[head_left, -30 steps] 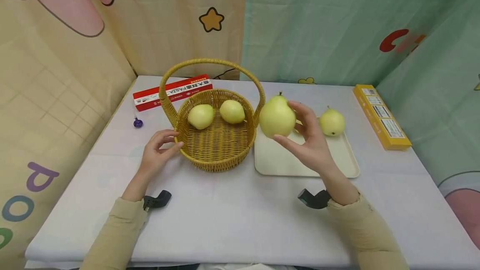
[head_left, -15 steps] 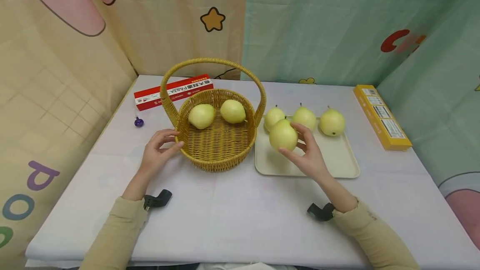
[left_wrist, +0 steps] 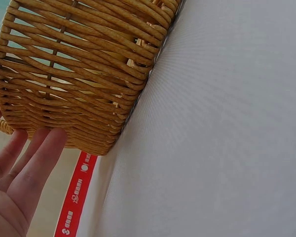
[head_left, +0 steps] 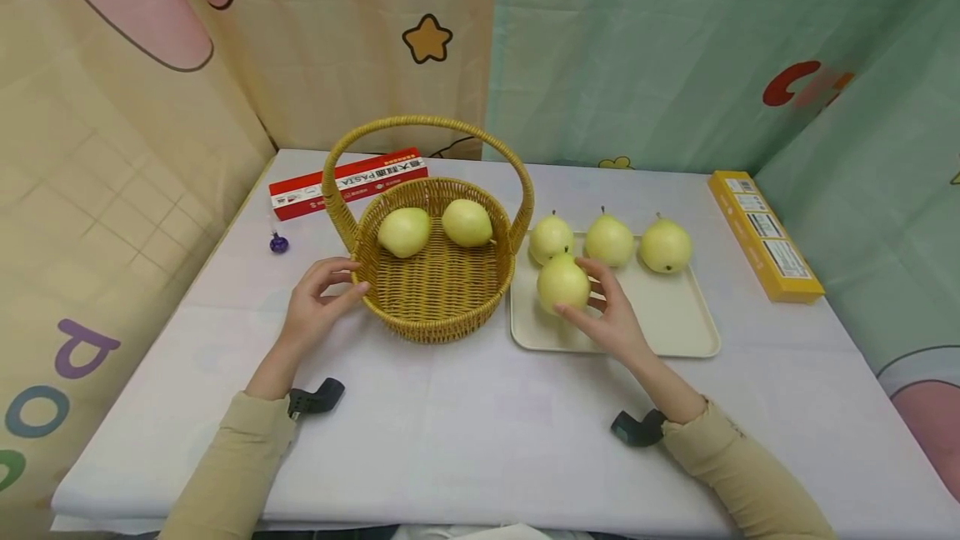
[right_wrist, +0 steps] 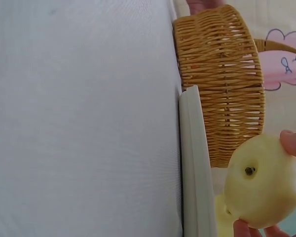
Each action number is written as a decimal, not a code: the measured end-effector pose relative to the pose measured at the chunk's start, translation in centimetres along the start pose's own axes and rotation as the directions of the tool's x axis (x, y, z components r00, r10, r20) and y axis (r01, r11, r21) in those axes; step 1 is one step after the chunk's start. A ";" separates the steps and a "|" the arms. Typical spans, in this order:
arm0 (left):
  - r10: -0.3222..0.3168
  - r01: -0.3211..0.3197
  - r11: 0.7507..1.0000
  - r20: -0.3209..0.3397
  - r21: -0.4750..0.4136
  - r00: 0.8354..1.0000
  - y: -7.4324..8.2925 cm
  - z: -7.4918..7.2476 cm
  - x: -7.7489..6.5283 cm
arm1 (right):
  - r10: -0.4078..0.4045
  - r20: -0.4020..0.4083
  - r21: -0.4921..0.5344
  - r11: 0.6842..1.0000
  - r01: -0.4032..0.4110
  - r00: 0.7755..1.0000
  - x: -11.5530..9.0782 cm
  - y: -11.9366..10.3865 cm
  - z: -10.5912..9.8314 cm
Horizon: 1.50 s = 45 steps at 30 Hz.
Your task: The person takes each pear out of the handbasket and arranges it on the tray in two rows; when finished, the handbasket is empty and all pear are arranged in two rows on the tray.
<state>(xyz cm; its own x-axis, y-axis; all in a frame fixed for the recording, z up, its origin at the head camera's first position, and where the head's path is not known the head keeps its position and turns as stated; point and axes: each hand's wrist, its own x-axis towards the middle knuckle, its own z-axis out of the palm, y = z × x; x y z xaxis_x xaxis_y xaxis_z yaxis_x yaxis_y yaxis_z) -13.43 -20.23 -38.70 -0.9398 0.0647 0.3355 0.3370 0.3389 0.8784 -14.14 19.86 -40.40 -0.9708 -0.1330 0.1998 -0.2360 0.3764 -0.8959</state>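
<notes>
A wicker basket with a tall arched handle stands left of centre, holding two pale green pears, a left one and a right one. My left hand grips its left rim; in the left wrist view several fingers lie against the woven wall. With thumb and fingers, my right hand holds another pear over the left part of a cream tray. Seen from the right wrist, this pear shows its dark blossom end, a little above the tray's rim.
Three pears line the tray's back: left, middle and right. Behind the basket lies a red pasta box, with a small purple object near it. A yellow box lies at the right. Curtains enclose the table.
My right hand has lowered the pear from beside the basket's handle to over the tray, uncovering the pears behind. The left hand has kept its place on the rim.
</notes>
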 end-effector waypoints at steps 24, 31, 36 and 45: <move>-0.001 0.001 1.000 0.003 0.011 1.000 0.3 0.0 0.1 | 0.105 0.091 -0.110 0.989 -0.095 0.990 -0.2 1.1 0.4; 0.000 0.000 1.000 0.003 0.006 1.000 0.3 0.0 0.0 | 0.133 0.114 -0.145 0.983 -0.115 0.985 -0.2 1.1 0.4; 0.003 -0.003 1.000 0.001 -0.002 1.000 0.2 0.0 0.0 | 0.153 0.134 -0.134 0.982 -0.135 0.979 -0.2 1.1 0.5; 0.006 -0.006 1.000 -0.001 -0.005 1.000 0.1 0.0 0.0 | 0.157 0.141 -0.087 0.986 -0.146 0.977 -0.2 1.2 0.5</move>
<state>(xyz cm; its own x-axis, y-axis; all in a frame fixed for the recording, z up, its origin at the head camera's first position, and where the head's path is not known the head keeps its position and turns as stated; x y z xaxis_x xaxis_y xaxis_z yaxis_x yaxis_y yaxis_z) -13.39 -20.18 -38.62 -0.9378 0.0656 0.3410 0.3427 0.3336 0.8782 -14.19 19.85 -41.71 -0.9798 -0.2002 -0.0013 -0.0948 0.4699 -0.8776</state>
